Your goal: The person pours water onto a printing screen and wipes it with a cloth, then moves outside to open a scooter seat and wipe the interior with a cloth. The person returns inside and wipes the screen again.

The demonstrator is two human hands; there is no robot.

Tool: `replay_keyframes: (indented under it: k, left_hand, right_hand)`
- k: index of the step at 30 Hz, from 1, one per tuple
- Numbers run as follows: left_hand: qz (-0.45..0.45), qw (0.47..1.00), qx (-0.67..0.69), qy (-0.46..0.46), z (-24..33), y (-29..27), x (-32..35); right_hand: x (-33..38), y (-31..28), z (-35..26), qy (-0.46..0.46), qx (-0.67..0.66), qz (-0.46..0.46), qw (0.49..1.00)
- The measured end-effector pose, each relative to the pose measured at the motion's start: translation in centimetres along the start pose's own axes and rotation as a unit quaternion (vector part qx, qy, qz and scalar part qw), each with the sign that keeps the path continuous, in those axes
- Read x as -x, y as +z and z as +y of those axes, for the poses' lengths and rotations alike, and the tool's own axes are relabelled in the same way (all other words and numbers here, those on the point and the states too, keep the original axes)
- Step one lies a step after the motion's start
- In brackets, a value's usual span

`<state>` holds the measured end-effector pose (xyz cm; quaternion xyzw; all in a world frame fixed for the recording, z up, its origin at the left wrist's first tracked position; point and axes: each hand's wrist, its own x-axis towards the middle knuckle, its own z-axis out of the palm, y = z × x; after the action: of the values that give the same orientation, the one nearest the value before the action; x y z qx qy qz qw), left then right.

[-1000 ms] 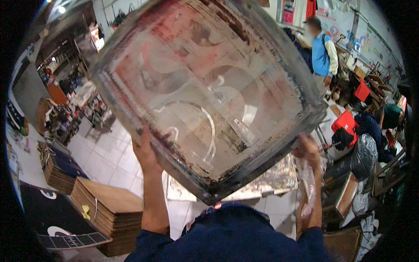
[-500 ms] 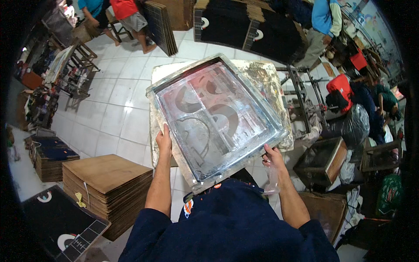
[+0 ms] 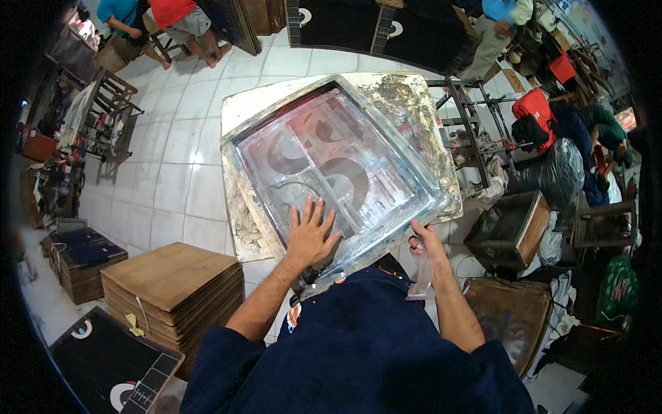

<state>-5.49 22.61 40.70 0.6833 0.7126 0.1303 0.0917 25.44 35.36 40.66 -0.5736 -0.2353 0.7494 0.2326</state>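
Observation:
A framed printing screen (image 3: 376,172), with rounded shapes on its smeared mesh, lies tilted on a stained, pale board (image 3: 407,96) in front of me. My left hand (image 3: 310,238) rests on the near left part of the mesh, palm down, fingers spread, holding nothing. At the screen's near right corner, my right hand (image 3: 429,250) has its fingers closed round a see-through plastic item (image 3: 420,277), bag or bottle I cannot tell. Its thumb is at the frame's edge; whether it also grips the frame is hard to make out.
Left of me stands a tall stack of brown boards (image 3: 172,276), with a black printed board (image 3: 114,362) nearer. More black printed boards (image 3: 338,27) stand at the back. A wooden box frame (image 3: 507,224) and a dark plastic bag (image 3: 552,176) lie right. Several people are farther off.
My left hand has let go of the screen's left edge and come down flat on the mesh. The screen has shifted slightly left. My right hand stays by its corner with the plastic item.

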Motion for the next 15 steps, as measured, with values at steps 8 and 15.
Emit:
replay_keyframes:
  k: [8, 15]
  left_hand:
    - [0.004, 0.999, 0.02, -0.026, 0.9, 0.2, 0.9]
    - [-0.039, 0.997, 0.001, -0.064, 2.2, -0.1, 1.1]
  right_hand:
    - [-0.1, 0.0, -0.2, 0.018, -0.019, 0.004, 1.0]
    - [0.4, 0.6, -0.7, 0.041, 0.028, 0.067, 0.997]
